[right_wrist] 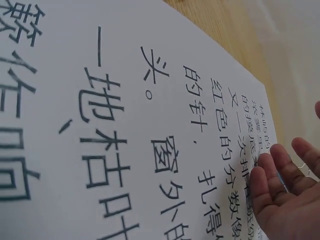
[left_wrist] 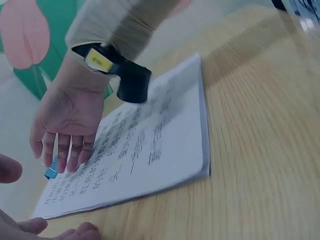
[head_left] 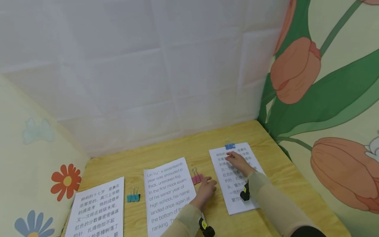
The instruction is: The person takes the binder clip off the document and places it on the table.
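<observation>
My right hand (head_left: 240,163) hovers over the upper part of the right-hand paper stack (head_left: 234,204), its fingers loosely extended and holding nothing. A blue binder clip (head_left: 230,146) sits at that stack's top edge, just beyond the fingertips. In the left wrist view the right hand (left_wrist: 72,115) hangs palm-visible above the printed sheets, partly covering the blue clip (left_wrist: 51,171). My left hand (head_left: 205,191), fingers relaxed, is beside a pink binder clip (head_left: 197,178) on the table; whether they touch cannot be told. Fingers of the right hand (right_wrist: 290,195) show in the right wrist view.
An English-printed paper stack (head_left: 165,194) lies in the middle, partly under the left sleeve. Farther left are a teal binder clip (head_left: 133,197) and another Chinese-printed stack (head_left: 96,210). A white cloth (head_left: 148,65) hangs behind the wooden table (head_left: 136,158); a tulip-patterned wall (head_left: 340,108) borders the right.
</observation>
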Action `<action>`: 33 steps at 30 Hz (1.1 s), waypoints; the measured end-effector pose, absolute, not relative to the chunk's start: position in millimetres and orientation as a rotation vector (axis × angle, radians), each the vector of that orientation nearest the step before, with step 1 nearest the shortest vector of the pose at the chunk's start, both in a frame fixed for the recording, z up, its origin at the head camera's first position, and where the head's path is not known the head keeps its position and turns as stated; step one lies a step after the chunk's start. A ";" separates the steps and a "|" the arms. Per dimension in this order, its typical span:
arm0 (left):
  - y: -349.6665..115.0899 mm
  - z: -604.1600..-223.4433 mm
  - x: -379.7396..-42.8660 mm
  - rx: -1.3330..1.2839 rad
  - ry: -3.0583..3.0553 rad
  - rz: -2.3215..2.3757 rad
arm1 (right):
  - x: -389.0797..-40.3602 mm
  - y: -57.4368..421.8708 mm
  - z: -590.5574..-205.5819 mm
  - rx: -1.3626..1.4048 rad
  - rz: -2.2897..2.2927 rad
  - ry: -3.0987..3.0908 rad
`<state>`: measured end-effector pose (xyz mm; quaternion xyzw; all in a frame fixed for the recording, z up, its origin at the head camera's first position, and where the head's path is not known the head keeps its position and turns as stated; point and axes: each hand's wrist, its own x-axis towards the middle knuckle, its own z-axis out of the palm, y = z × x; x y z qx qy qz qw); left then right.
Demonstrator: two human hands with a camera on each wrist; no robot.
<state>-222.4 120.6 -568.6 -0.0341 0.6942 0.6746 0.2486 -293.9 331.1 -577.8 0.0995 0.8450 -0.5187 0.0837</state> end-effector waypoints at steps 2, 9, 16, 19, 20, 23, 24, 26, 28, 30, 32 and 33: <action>123.3 -569.2 -224.3 -0.151 1.748 1.926 | -293.6 331.3 -578.4 0.309 -1.541 2.524; 130.8 -577.1 -224.5 -0.237 1.421 2.080 | -288.9 331.6 -582.6 0.341 -1.583 2.499; 134.1 -576.5 -224.4 -0.262 1.398 2.093 | -286.8 329.5 -582.6 0.357 -1.618 2.471; 133.5 -576.7 -223.5 -0.268 1.381 2.115 | -286.4 328.3 -581.7 0.380 -1.607 2.462; 133.3 -577.6 -222.9 -0.262 1.362 2.127 | -286.0 328.3 -581.8 0.387 -1.609 2.455; 132.3 -578.0 -221.4 -0.231 1.266 2.163 | -284.8 327.9 -581.4 0.388 -1.623 2.434; 132.2 -577.9 -221.1 -0.212 1.235 2.169 | -284.5 327.7 -581.1 0.387 -1.637 2.423; 133.3 -579.1 -221.3 -0.168 1.191 2.174 | -283.4 327.7 -580.5 0.367 -1.668 2.408; 136.2 -580.2 -222.0 -0.126 1.225 2.124 | -282.1 328.2 -580.2 0.370 -1.698 2.383; 140.7 -583.4 -222.0 -0.084 1.326 2.032 | -281.0 328.9 -580.6 0.373 -1.716 2.363; 145.9 -586.2 -221.0 -0.037 1.477 1.931 | -280.3 329.0 -581.9 0.383 -1.755 2.324; 148.6 -588.2 -220.2 -0.025 1.545 1.889 | -280.1 329.1 -582.6 0.390 -1.768 2.306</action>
